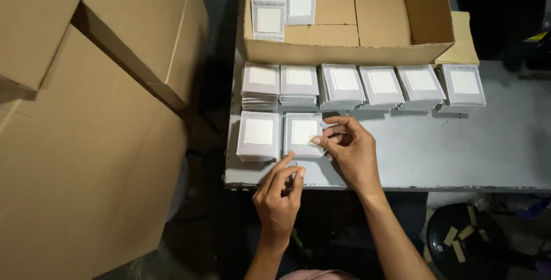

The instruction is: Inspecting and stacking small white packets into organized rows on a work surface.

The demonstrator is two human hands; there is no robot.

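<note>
My right hand (351, 149) rests on the grey table (459, 148), its fingertips pinching the right edge of a stack of grey square packets with white labels (303, 135). Just below that stack, my left hand (280, 195) is at the table's front edge, index finger stretched toward the stack's lower edge and thumb curled against the other fingers; whether it holds something small I cannot tell. A second stack of the same packets (259, 136) lies to the left. Several more stacks (381, 87) form a row behind them.
An open cardboard box (373, 50) stands at the back of the table with a few packet stacks (283, 2) in its left corner. Large cardboard cartons (86, 131) rise on my left. A dark round bin with paper strips (466, 240) sits on the floor at right.
</note>
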